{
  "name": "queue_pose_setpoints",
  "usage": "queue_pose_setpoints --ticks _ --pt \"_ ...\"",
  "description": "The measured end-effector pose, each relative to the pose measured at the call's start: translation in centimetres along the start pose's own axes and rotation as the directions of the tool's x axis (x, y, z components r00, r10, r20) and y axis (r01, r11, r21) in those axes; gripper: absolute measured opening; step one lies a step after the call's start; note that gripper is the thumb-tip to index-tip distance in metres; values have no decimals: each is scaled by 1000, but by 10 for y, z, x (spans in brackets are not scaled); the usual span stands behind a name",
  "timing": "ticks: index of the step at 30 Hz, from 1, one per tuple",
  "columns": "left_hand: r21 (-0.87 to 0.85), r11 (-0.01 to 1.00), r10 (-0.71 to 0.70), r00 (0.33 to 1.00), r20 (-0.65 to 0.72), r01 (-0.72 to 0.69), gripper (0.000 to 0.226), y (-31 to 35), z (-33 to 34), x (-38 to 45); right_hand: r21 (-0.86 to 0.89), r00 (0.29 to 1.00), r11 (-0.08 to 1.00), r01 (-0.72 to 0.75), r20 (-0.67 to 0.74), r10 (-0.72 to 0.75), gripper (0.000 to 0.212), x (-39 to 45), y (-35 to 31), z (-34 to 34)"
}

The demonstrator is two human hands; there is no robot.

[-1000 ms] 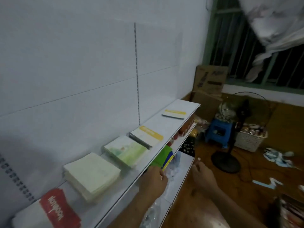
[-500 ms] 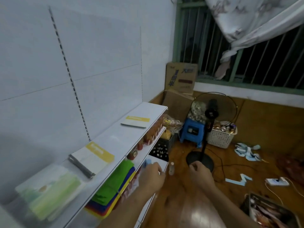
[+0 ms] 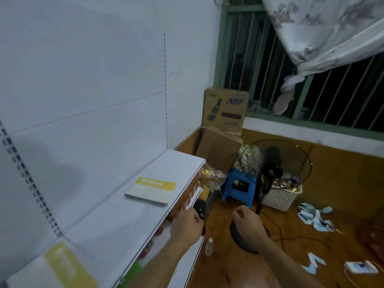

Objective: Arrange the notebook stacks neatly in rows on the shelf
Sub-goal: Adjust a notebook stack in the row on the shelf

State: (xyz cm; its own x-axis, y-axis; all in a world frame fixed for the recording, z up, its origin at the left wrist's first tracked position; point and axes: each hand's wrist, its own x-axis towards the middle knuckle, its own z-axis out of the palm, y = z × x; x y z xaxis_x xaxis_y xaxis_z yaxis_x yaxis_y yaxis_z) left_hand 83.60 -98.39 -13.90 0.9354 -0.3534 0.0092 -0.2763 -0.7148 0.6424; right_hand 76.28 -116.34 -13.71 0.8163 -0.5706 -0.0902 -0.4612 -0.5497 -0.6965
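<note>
Head view | left hand (image 3: 187, 226) loosely curled, empty, by shelf (image 3: 116, 221) edge | right hand (image 3: 248, 224) curled, empty, centre | yellow-banded notebook (image 3: 150, 191) flat on shelf

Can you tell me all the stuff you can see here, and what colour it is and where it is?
notebook stacks: two, white with yellow bands, top shelf
shelf: one, white, against left wall
cardboard box: one, brown, far corner
stool: one, blue, floor
fan: one, black, floor
basket: one, white, behind fan
small bottle: one, clear, floor
paper scraps: several, pale blue, floor
curtain: one, white patterned, window
hands: left and right, both loosely curled, holding nothing visible
</note>
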Motion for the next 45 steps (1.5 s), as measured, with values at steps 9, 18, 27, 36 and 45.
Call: queue_pose_setpoints --ticks 9,18,27,36,45 --pt "17 982 -186 980 -65 188 9 -16 12 120 23 987 996 83 133 -86 9 137 -17 36" --pt "-22 833 -540 804 -249 553 29 -47 -4 194 -2 844 922 388 401 -355 15 265 -81 89" --pt "-323 538 -842 485 -235 778 55 -83 9 168 4 584 791 612 672 -455 48 279 -122 188" --pt "-495 486 -868 466 -174 721 65 -76 28 183 -209 638 687 696 619 -459 41 250 -120 218" --pt "-699 386 -904 397 -157 603 29 -95 15 125 15 631 833 554 645 -431 24 223 -124 220"
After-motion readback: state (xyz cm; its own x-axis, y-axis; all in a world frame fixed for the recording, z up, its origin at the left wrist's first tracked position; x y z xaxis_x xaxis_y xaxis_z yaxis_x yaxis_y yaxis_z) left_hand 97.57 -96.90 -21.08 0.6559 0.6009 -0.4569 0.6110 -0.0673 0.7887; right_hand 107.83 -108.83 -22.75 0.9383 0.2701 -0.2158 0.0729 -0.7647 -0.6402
